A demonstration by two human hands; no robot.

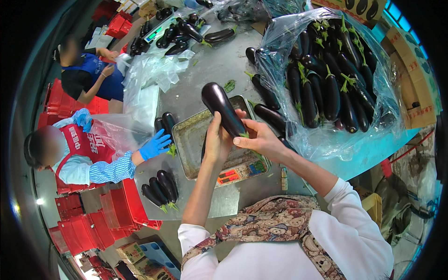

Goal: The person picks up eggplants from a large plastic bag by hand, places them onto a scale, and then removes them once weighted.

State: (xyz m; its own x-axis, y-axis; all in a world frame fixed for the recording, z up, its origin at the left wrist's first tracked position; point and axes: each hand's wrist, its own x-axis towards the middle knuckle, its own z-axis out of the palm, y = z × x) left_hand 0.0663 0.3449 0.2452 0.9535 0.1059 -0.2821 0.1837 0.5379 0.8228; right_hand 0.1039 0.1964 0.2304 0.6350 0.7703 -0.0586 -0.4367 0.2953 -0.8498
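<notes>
Both hands hold one glossy dark eggplant (224, 106) above a weighing scale. My left hand (218, 140) grips its side, thumb on top. My right hand (260, 140) closes on its green stem end. Under the hands lies the scale's worn metal tray (190, 140), with another eggplant partly hidden behind my left forearm. The scale's printed panel (232, 175) faces me. At the right, a clear plastic liner (297, 140) holds a large heap of eggplants (330, 94); some single eggplants (267, 92) lie between it and the scale.
Several eggplants (159, 189) lie left of the scale. A co-worker's blue-gloved hand (154, 145) reaches near the tray; a second co-worker (91, 71) stands farther back. Plastic bags (157, 70), a second scale (157, 29), a small bottle (284, 178), red crates (119, 210) and cardboard boxes (413, 80) are around.
</notes>
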